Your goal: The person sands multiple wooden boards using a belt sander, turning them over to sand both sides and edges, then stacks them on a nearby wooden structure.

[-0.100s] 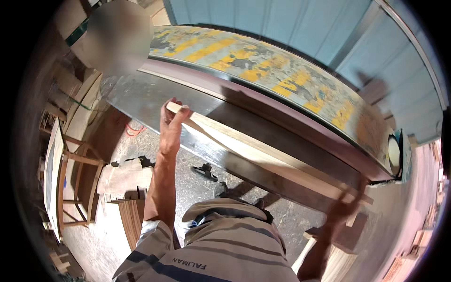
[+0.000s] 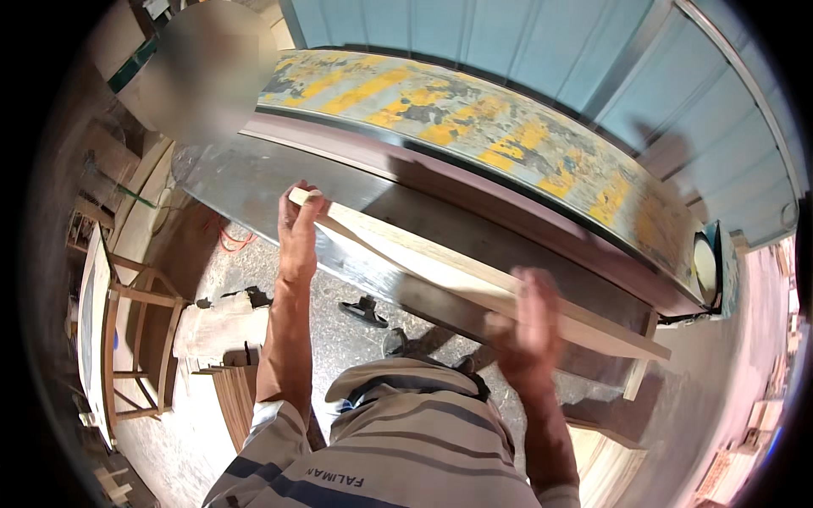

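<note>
A long pale wooden board (image 2: 406,254) lies slantwise over the smooth metal bed (image 2: 246,173), running from upper left to lower right. My left hand (image 2: 298,237) is closed round its left end, with the thumb on the near side. Toward the right half of the board is my right hand (image 2: 527,339), smeared by motion. Its fingers overlap the board's near edge, and I cannot tell whether they touch or grip it. The board's right end reaches past the right end of the bed.
Behind the bed runs a long guard (image 2: 440,106) with worn yellow stripes. Blue panelling (image 2: 525,42) stands beyond. A wooden frame stand (image 2: 140,339) and stacked boards (image 2: 233,402) are at left; more planks (image 2: 605,466) lie lower right. At upper left is a blurred round shape (image 2: 207,76).
My right hand has moved left along the board, from near its right end toward the middle. The left hand keeps its hold; the whole view has shifted slightly.
</note>
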The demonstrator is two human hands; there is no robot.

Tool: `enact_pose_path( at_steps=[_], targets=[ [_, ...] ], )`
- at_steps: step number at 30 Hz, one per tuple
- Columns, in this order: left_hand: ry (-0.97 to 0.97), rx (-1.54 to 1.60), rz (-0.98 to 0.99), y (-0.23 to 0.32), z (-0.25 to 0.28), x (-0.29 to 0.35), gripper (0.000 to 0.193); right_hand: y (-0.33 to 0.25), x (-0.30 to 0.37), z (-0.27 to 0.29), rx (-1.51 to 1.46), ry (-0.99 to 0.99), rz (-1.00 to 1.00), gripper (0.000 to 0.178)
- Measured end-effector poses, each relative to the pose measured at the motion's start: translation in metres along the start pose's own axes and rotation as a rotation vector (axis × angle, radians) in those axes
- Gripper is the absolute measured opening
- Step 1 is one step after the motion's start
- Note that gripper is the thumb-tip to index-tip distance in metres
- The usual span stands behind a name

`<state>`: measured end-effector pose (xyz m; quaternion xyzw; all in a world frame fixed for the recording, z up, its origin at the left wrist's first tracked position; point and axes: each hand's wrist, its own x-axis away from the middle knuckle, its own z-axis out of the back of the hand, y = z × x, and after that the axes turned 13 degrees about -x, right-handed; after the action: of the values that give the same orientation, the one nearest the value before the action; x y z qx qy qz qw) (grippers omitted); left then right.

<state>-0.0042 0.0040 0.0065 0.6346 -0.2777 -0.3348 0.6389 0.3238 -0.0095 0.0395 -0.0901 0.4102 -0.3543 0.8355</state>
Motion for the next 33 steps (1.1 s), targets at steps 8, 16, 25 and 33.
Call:
enact_pose_path(
  at_steps=[8, 16, 25, 33],
  targets=[
    [0.01, -0.241, -0.164, -0.039, 0.011, -0.014, 0.039, -0.022, -0.019, -0.021, -0.026, -0.209, -0.017, 0.047],
    [0.047, -0.239, 0.051, -0.027, 0.004, -0.011, 0.038, 0.019, 0.051, 0.066, 0.18, -0.161, -0.196, 0.045],
    [0.098, -0.106, 0.082, -0.059, 0.026, -0.027, 0.047, 0.07, 0.105, 0.152, 0.655, -0.019, -0.351, 0.031],
    [0.058, -0.165, 0.149, -0.006, -0.015, 0.01, 0.079, 0.117, 0.141, 0.185, -0.152, 0.724, -0.86, 0.048]
  ],
)
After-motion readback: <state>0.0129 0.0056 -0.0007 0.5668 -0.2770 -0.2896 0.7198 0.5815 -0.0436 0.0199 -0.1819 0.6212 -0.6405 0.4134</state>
